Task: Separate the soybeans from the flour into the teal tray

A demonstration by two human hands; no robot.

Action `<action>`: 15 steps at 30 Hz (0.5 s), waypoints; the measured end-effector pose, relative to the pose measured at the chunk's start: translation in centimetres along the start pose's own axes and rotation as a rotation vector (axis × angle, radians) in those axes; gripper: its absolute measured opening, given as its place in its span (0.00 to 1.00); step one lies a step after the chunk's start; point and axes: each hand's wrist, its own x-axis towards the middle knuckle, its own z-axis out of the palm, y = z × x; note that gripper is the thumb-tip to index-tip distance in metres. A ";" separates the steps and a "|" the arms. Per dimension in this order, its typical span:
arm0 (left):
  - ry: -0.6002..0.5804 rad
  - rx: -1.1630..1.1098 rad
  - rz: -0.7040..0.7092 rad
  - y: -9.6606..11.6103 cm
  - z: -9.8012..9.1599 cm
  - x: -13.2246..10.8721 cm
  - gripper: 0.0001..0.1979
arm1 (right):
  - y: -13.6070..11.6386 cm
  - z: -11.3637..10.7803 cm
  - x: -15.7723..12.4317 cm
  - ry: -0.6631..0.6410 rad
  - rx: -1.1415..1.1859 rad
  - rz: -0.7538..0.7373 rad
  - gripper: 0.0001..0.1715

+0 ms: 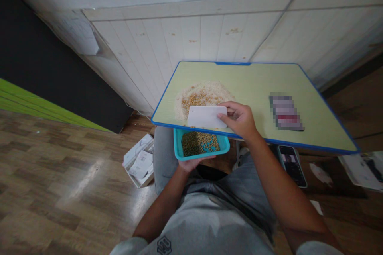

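Note:
My right hand (239,120) pinches a white flat card (206,116) that stands on the near edge of the green table (251,83), just in front of a pile of rice mixed with yellow beans (201,97). My left hand (194,162) holds a small teal tray (201,144) from below, right under the table's blue edge. The tray holds green beans on its left side and yellow beans on its right.
A blurred card-like object (285,112) lies on the right part of the table. A phone (292,164) sits below the table's right edge. An open white box (140,160) rests on the wooden floor at left. A white panelled wall stands behind the table.

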 end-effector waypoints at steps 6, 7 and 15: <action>0.026 0.018 0.001 0.0 0.1 -0.1 0.40 | -0.1 0.0 -0.2 -0.075 0.005 -0.001 0.16; 0.027 0.019 0.000 0.0 0.1 -0.1 0.40 | -0.1 0.0 -0.2 -0.083 -0.004 -0.003 0.15; -0.030 0.004 -0.004 0.0 -0.1 0.0 0.41 | -0.2 -0.1 -0.2 -0.067 -0.037 -0.017 0.15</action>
